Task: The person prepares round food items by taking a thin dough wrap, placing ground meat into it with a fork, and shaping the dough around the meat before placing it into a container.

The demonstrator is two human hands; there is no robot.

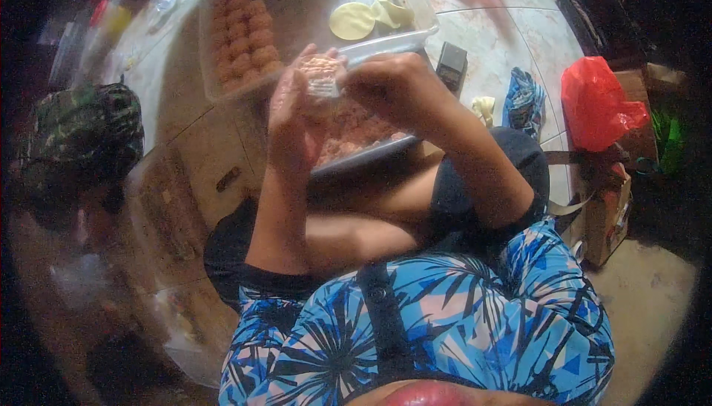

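In my left hand [292, 106], fingers curled up around it, rests a small pale wrapper with pinkish filling [322, 78]. My right hand [389, 83] is closed, its fingertips bunched at the right edge of that piece. What the right fingers grip, if anything, is hidden. Below both hands is a dark-edged tray [363, 158] with pink minced filling [360, 128] in it. Beyond stands a clear plastic container [205, 46]. Rows of orange-brown filled dumplings [245, 31] sit at its left, and round yellow wrappers [352, 22] lie at its right.
On the tiled floor to the right are a small dark box-shaped device [452, 63], a crumpled blue packet [523, 100], a pale yellow scrap [483, 111] and a red plastic bag [599, 106] beside a cardboard box [607, 217]. A camouflage-patterned bundle [89, 135] lies at the left.
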